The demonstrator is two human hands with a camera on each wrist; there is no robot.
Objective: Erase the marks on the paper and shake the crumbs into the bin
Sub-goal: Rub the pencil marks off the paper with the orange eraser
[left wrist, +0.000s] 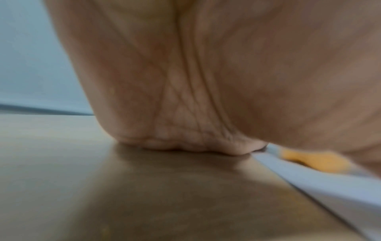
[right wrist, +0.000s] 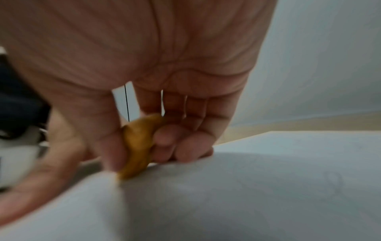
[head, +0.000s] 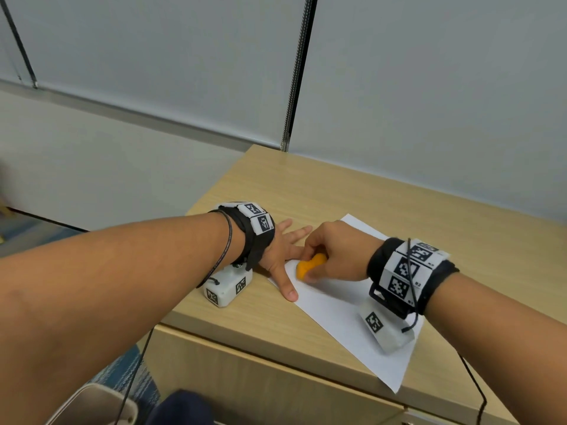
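A white sheet of paper (head: 343, 314) lies at an angle on the wooden desk (head: 306, 185). My left hand (head: 285, 250) lies flat with its fingers spread, pressing down the sheet's left edge. My right hand (head: 331, 256) pinches an orange eraser (head: 308, 266) between thumb and fingers, its tip down on the paper. In the right wrist view the eraser (right wrist: 138, 146) sits between the thumb and the curled fingers, touching the paper (right wrist: 247, 187). In the left wrist view the palm (left wrist: 206, 81) fills the frame, and the eraser (left wrist: 315, 160) shows blurred at the right on the sheet.
A beige bin (head: 92, 406) stands on the floor at the lower left, below the desk's front edge. Grey wall panels rise behind the desk. Cables hang from both wrist units. A dark blue shape (head: 181, 407) shows at the bottom.
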